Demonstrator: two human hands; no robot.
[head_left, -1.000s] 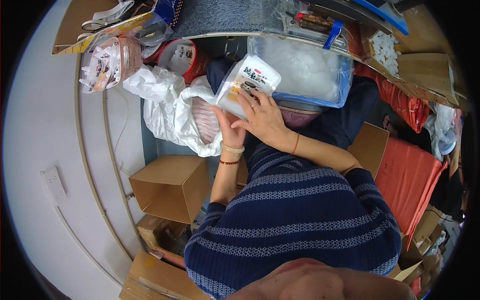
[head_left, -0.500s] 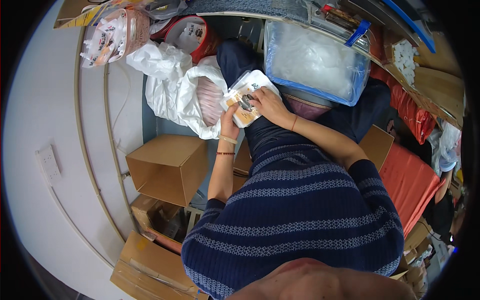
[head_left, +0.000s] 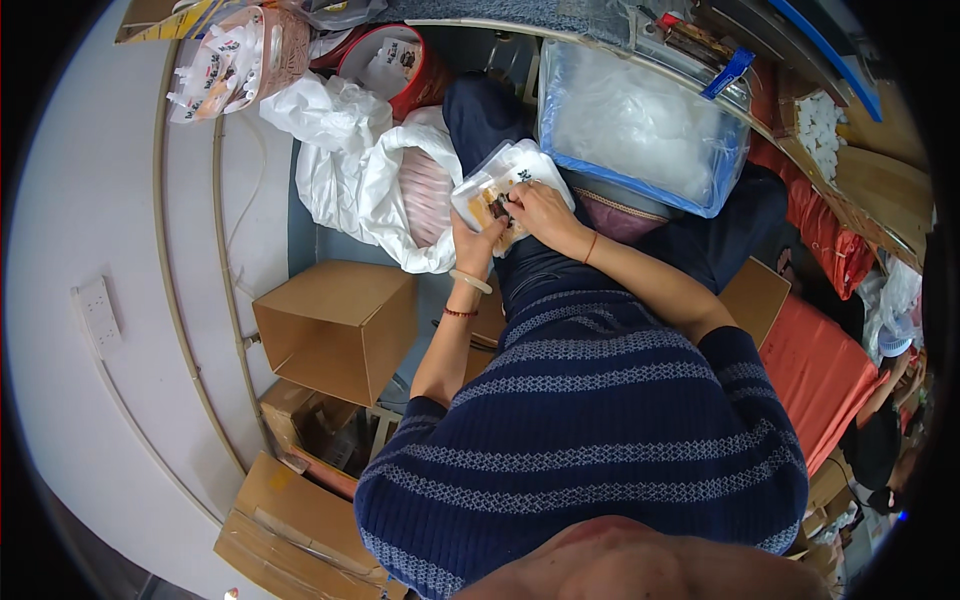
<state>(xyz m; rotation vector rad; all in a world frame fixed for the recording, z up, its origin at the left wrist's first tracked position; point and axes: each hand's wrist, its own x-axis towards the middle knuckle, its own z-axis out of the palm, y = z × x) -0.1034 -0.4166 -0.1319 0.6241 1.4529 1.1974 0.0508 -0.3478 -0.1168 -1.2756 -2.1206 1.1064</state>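
A small stack of flat white spout pouches (head_left: 517, 163) with orange and dark print lies over my lap. My left hand (head_left: 472, 245) grips its near left edge, the thumb on top and the other fingers mostly hidden beneath. Bent over the printed face, my right hand (head_left: 546, 214) has its fingertips closed at the middle of the top pouch. Just left of the stack, an open white woven sack (head_left: 385, 190) shows pale pink-white, ribbed-looking contents (head_left: 424, 195).
Beyond the sack stand a red bucket (head_left: 418, 88) and a pink basket (head_left: 287, 60) of spout pouches. A blue bin (head_left: 690, 200) lined with clear plastic is ahead right. An open cardboard box (head_left: 385, 325) sits at my left. At far right, another person's arm (head_left: 880, 395) shows.
My left hand has turned and shifted slightly right, its thumb now lying farther over the pouches. The right fingers have curled in closer. The whole view has shifted slightly.
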